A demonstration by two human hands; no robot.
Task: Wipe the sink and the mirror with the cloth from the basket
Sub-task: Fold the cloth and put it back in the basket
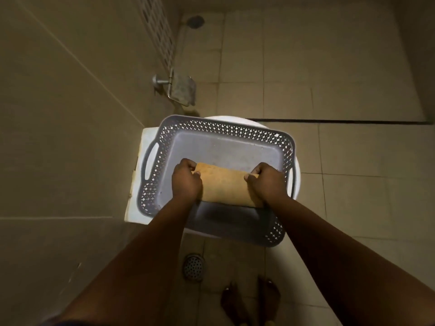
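A yellow-orange cloth (pixel 224 185) hangs stretched over the grey perforated basket (pixel 211 128). My left hand (pixel 186 181) grips the cloth's left top corner. My right hand (pixel 267 182) grips its right top corner. The cloth's lower edge is just above the basket floor. The basket rests on a closed white toilet (pixel 141 147). Neither sink nor mirror is in view.
A metal toilet-paper holder (pixel 179 89) juts from the left tiled wall above the basket. A round floor drain (pixel 193 267) lies below the basket, and my bare feet (pixel 249 300) stand beside it. A shower head (pixel 195 21) and a dark floor strip (pixel 329 121) lie farther off.
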